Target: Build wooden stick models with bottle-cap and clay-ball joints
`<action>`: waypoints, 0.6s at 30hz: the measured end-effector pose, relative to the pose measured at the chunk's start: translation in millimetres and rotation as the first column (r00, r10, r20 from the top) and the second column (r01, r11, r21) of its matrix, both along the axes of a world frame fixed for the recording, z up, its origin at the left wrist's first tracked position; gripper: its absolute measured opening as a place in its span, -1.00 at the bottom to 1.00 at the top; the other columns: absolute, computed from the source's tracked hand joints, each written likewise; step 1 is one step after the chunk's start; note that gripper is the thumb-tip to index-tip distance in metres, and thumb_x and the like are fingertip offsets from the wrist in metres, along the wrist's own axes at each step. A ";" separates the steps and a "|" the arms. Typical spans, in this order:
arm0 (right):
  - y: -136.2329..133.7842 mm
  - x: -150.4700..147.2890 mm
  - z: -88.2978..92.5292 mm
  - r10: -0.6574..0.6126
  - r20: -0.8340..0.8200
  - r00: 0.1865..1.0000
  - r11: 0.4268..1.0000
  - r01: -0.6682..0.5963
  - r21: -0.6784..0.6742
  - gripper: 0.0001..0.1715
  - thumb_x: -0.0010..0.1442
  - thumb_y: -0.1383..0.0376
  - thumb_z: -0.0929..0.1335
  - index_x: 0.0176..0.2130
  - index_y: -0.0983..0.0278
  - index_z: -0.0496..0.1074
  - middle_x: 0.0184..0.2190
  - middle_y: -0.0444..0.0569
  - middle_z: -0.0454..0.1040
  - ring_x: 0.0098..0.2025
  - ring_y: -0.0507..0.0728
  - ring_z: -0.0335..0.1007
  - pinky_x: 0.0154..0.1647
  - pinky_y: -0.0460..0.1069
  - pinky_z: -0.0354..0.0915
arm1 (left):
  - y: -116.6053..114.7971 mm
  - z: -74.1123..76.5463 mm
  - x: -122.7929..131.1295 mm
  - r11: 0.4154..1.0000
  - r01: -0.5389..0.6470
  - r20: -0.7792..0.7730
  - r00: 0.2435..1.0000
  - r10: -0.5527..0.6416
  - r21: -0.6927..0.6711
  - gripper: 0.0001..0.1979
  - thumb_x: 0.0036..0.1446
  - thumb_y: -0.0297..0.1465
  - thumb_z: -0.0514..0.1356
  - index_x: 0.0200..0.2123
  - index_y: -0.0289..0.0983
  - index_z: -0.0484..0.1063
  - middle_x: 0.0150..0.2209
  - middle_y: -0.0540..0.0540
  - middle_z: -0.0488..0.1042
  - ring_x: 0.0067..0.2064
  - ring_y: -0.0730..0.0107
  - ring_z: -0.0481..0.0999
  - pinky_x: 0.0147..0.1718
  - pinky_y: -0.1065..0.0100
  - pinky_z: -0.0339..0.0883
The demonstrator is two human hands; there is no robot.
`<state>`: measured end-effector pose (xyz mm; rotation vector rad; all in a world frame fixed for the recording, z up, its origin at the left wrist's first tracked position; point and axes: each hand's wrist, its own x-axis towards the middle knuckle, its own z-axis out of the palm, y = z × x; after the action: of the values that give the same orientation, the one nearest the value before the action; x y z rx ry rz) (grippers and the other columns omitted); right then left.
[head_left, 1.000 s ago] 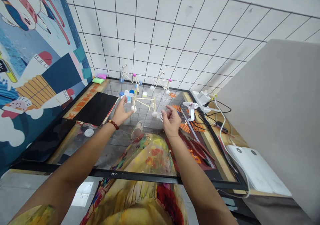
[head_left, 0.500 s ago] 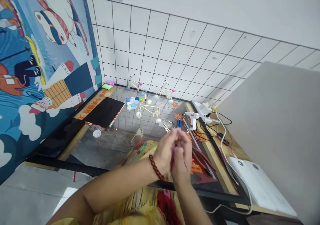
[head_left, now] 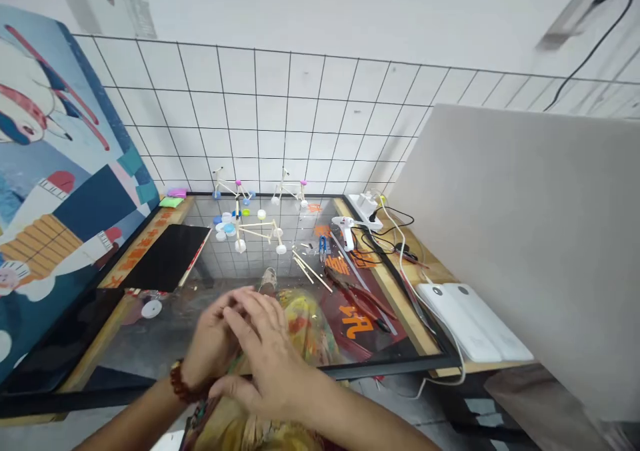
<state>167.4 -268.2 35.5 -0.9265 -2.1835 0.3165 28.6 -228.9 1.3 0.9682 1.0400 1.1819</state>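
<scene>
Beyond right hand [head_left: 267,354], orange lettering [head_left: 355,322], illegible

Open for passing between black panel [head_left: 167,257] and nearest stick frame [head_left: 257,224], up to bottle caps [head_left: 229,228]; obstructed rightward by loose sticks [head_left: 313,271], pliers [head_left: 369,297].

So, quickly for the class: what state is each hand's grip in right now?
Left hand: partly curled, partly hidden; whether it holds anything cannot be told.
Right hand: open, fingers extended, thumb apart; palm hidden from view.
</scene>
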 end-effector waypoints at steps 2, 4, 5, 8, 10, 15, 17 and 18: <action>12.3 11.0 3.6 -0.015 -0.085 0.996 0.999 0.011 -0.052 -0.21 0.17 0.02 0.36 0.29 0.14 0.11 0.25 0.14 0.24 0.26 0.30 0.16 0.24 0.28 0.15 | 33.8 13.0 -25.5 0.994 -0.078 -0.299 0.949 0.099 0.081 -0.46 -0.13 -0.07 0.35 -0.08 -0.19 0.50 -0.22 -0.14 0.55 -0.31 0.22 0.49 -0.39 0.26 0.40; 27.0 23.8 0.6 -0.073 -0.173 0.982 0.990 0.050 -0.134 -0.45 0.22 0.13 0.35 0.18 0.11 0.26 0.16 0.07 0.35 0.17 0.23 0.29 0.16 0.19 0.26 | 70.7 17.4 -43.4 0.962 -0.111 -0.490 0.843 0.224 0.249 -0.41 -0.13 -0.10 0.37 -0.03 -0.25 0.46 -0.18 -0.14 0.53 -0.49 0.49 0.34 -0.51 0.39 0.30; 35.4 30.0 -3.1 -0.102 -0.214 0.972 0.983 0.065 -0.174 -0.54 0.23 0.18 0.35 0.12 0.11 0.32 0.10 0.04 0.40 0.12 0.19 0.34 0.12 0.14 0.30 | 88.7 16.0 -48.8 0.943 -0.099 -0.538 0.800 0.266 0.319 -0.37 -0.14 -0.11 0.37 0.00 -0.27 0.43 -0.11 -0.16 0.51 -0.54 0.57 0.26 -0.54 0.41 0.27; 64.0 47.4 -17.7 -0.160 -0.273 0.949 0.963 0.089 -0.254 -0.74 0.22 0.28 0.34 -0.06 0.17 0.42 -0.10 -0.01 0.49 -0.11 0.12 0.45 -0.06 0.04 0.38 | 134.3 3.7 -52.8 0.924 -0.057 -0.591 0.753 0.289 0.379 -0.24 -0.17 -0.16 0.40 0.12 -0.26 0.32 0.08 -0.24 0.41 -0.56 0.67 0.18 -0.57 0.43 0.23; 83.8 59.6 -25.7 -0.223 -0.245 0.943 0.944 0.147 -0.295 -0.83 0.20 0.30 0.34 -0.16 0.19 0.44 -0.21 -0.04 0.50 -0.24 0.09 0.45 -0.17 0.01 0.38 | 154.8 -4.4 -49.7 0.935 0.016 -0.611 0.761 0.218 0.354 -0.17 -0.18 -0.19 0.41 0.20 -0.17 0.23 0.18 -0.25 0.32 -0.56 0.69 0.16 -0.61 0.45 0.19; 128.7 87.6 -32.6 -0.414 -0.108 0.904 0.875 0.362 -0.321 -0.82 0.16 0.32 0.34 -0.17 0.22 0.42 -0.25 -0.04 0.48 -0.22 0.12 0.42 -0.13 0.04 0.34 | 179.2 -11.7 -45.7 0.951 0.139 -0.636 0.768 0.072 0.276 -0.01 -0.21 -0.27 0.43 0.30 -0.06 0.09 0.07 -0.20 0.38 -0.56 0.69 0.15 -0.65 0.48 0.11; 143.8 92.4 -33.0 -0.458 -0.048 0.888 0.844 0.417 -0.336 -0.77 0.15 0.31 0.35 -0.14 0.23 0.41 -0.21 -0.03 0.47 -0.21 0.12 0.42 -0.12 0.03 0.33 | 184.6 -12.5 -46.8 0.956 0.165 -0.646 0.763 0.033 0.243 -0.01 -0.19 -0.27 0.42 0.31 -0.07 0.06 0.00 -0.17 0.42 -0.57 0.68 0.13 -0.64 0.49 0.09; 150.7 92.9 -33.2 -0.469 -0.012 0.883 0.830 0.437 -0.346 -0.75 0.14 0.30 0.36 -0.12 0.23 0.41 -0.19 -0.02 0.47 -0.20 0.13 0.42 -0.13 0.03 0.33 | 187.1 -13.0 -47.4 0.956 0.177 -0.644 0.765 0.016 0.234 -0.03 -0.18 -0.27 0.42 0.30 -0.07 0.07 -0.01 -0.16 0.42 -0.56 0.69 0.13 -0.64 0.49 0.09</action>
<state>260.4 -117.6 2.3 -1.5519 -1.7738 0.4955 -18.7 -41.8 -11.7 1.7107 1.3639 0.9472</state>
